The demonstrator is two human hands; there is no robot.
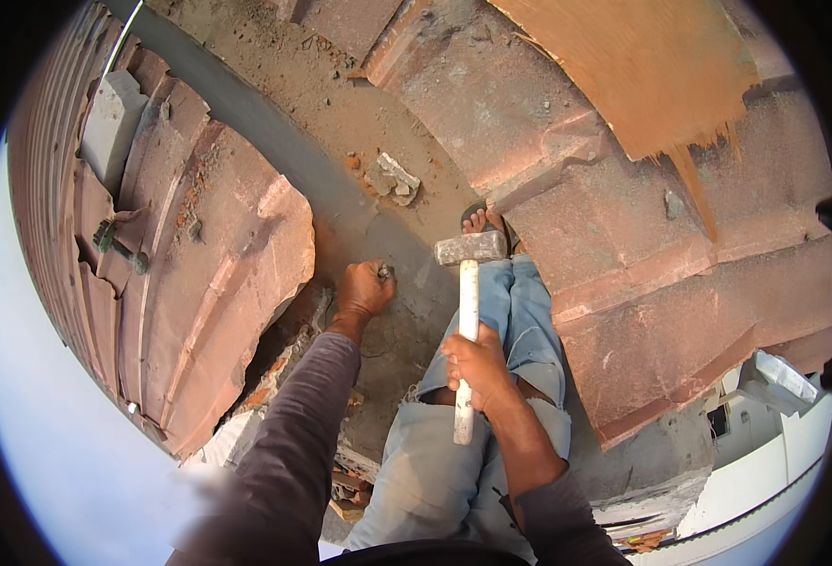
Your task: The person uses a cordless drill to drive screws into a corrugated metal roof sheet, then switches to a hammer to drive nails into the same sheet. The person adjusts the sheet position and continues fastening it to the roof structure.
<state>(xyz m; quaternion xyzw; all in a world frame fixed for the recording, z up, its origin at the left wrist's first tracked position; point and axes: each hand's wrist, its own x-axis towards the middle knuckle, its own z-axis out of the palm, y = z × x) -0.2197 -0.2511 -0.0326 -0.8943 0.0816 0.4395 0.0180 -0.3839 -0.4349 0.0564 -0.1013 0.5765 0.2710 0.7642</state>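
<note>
My right hand (477,363) is closed round the white handle of a sledgehammer (470,248), whose grey, dusty head is raised above my legs. My left hand (364,291) is a little to the left of the hammer, over the grey concrete strip (400,243), gripping a small grey object (386,274), mostly hidden, possibly the end of a chisel. Beside that hand lies the broken edge of a reddish corrugated sheet (274,250).
More rusty bent sheets (680,311) lie at the right beneath a splintered plywood board (633,66). A concrete block (114,127) and a green tool (119,245) rest on the left sheet. Rubble (395,179) sits on dirt ahead, near my sandalled foot (480,219). Sky shows past the edges.
</note>
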